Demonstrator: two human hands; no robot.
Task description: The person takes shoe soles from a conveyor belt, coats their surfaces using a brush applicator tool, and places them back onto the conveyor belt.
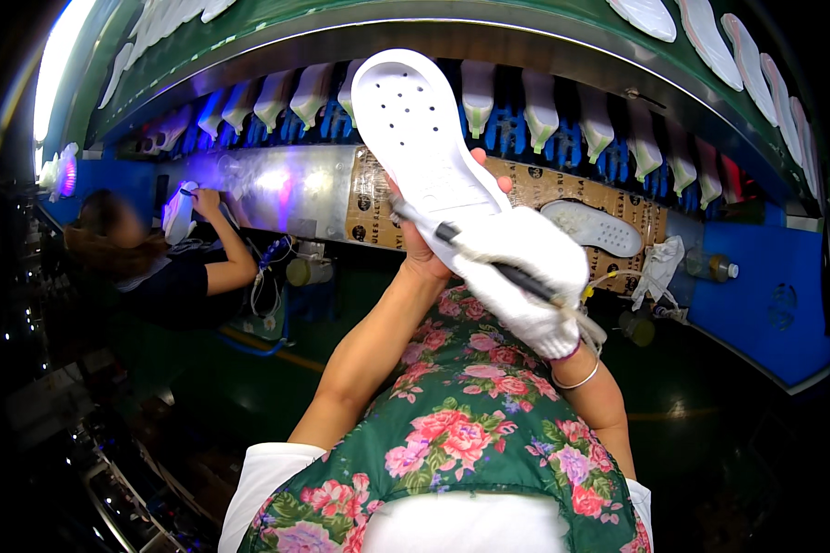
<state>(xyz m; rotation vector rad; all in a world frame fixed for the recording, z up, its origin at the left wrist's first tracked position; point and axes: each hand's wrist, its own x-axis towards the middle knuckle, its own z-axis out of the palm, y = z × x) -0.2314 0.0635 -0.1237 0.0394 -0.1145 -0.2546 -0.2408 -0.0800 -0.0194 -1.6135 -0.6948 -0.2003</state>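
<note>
A white shoe sole (404, 111) with small holes in its forefoot tilts upward in front of me, its inner face toward me. My left hand (424, 251) is bare and wraps round the sole from beneath, with fingertips showing past its right edge. My right hand (524, 272), in a white knitted glove, closes on a dark-handled brush (524, 279). The brush's blurred tip lies at the sole's lower left edge; whether it touches cannot be made out. A pale cord hangs by the gloved wrist. The glove covers part of the sole's heel end.
Behind my hands runs a bench covered with printed brown cardboard (369, 207), with another white sole (592, 229) on it. Shoe uppers (541, 111) hang on a blue rack beyond. A rag (659, 269) and bottle (713, 267) sit right. A co-worker (180, 267) handles a shoe at left.
</note>
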